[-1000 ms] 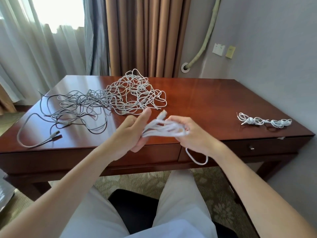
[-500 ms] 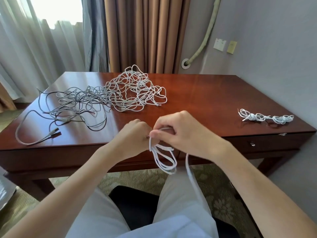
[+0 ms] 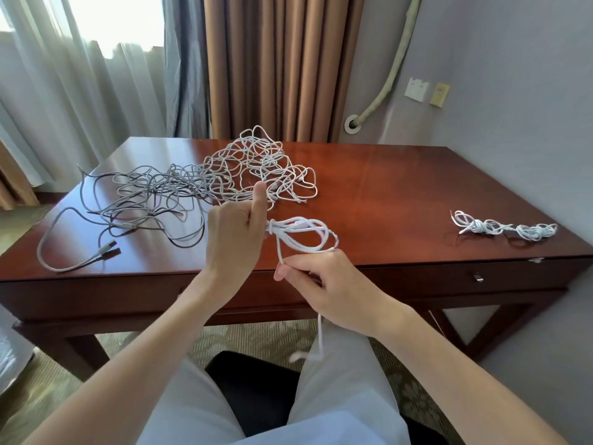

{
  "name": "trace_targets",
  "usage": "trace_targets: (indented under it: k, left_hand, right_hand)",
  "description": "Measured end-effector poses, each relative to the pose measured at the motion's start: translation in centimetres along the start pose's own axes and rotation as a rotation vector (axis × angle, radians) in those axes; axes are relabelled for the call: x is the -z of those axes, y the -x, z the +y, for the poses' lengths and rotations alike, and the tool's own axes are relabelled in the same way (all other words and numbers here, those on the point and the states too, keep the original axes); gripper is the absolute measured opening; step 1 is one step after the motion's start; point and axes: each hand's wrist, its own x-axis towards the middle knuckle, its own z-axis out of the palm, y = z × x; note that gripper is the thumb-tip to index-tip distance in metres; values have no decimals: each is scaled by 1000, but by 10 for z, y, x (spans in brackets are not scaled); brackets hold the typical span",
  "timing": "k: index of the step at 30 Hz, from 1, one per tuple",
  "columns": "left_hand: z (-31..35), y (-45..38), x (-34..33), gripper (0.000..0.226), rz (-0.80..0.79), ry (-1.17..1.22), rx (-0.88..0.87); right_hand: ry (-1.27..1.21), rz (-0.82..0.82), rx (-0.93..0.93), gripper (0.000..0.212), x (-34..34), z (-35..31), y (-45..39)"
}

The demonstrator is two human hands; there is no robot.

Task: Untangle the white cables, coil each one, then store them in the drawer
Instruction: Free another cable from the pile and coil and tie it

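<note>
White cable [image 3: 301, 234], two hands [image 3: 236, 239] gripping

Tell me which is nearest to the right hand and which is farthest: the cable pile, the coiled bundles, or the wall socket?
1. Cable pile, up-left of the right hand.
2. Coiled bundles, on the desk's right.
3. Wall socket, up on the wall.

— Where are the two hands?

— Both forearms reach in bare from the bottom corners. The left hand [image 3: 236, 239] is raised at about 11 o'clock from the right, fingers curled, thumb standing straight up, gripping one end of a thin white looped cable [image 3: 301, 234].

— And the right hand [image 3: 324, 284]?

— Lower, at 5 o'clock from the left, knuckles up, thumb and forefinger pinching a strand of that cable.
</note>
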Motion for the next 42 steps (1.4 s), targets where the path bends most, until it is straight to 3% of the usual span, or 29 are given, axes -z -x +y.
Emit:
trace_targets:
  k: [6, 10, 12, 14, 18, 20, 22, 25, 29, 32, 34, 36, 40, 42]
  left_hand:
    - [-9, -1, -1, 62, -16, -459, -227]
    - [-6, 12, 0, 62, -113, -604, -249]
    - [-1, 18, 2, 64, -230, -496, -270]
    - [6, 20, 5, 70, -349, -278, -205]
    - [21, 20, 9, 68, -351, 257, 87]
    - [25, 17, 7, 66, -294, 403, 189]
    - [24, 15, 2, 68, -179, 383, 178]
    - [14, 12, -2, 69, -49, 133, 2]
    - [-3, 12, 1, 63, -62, -252, -233]
    - [-2, 13, 5, 62, -172, -360, -323]
    - [2, 14, 6, 64, -308, -281, -302]
    - [9, 18, 5, 67, -389, -48, -192]
    - [28, 22, 7, 68, -405, 295, -23]
    - [29, 20, 7, 71, -317, 298, -7]
  right_hand:
    - [237, -122, -69, 29, -3, -33, 1]
    - [465, -143, -33, 24, 15, -52, 4]
    - [464, -67, 1, 20, 32, -50, 0]
    - [303, 2, 2, 19, 48, -39, -6]
    - [-25, 131, -39, 11, 44, 1, -7]
    - [-61, 134, -77, 14, 25, 11, -3]
    - [-11, 92, -80, 24, 4, 10, 4]
    - [14, -1, -29, 32, -16, -5, 11]
    - [136, 34, 2, 21, -9, -23, 15]
    - [268, 94, 26, 19, 15, -33, 8]
    - [245, 172, 19, 14, 35, -31, 2]
    - [151, 191, -15, 14, 50, -24, -3]
    - [-90, 8, -146, 26, 50, -8, -7]
    - [-71, -36, -213, 42, 34, -2, -1]
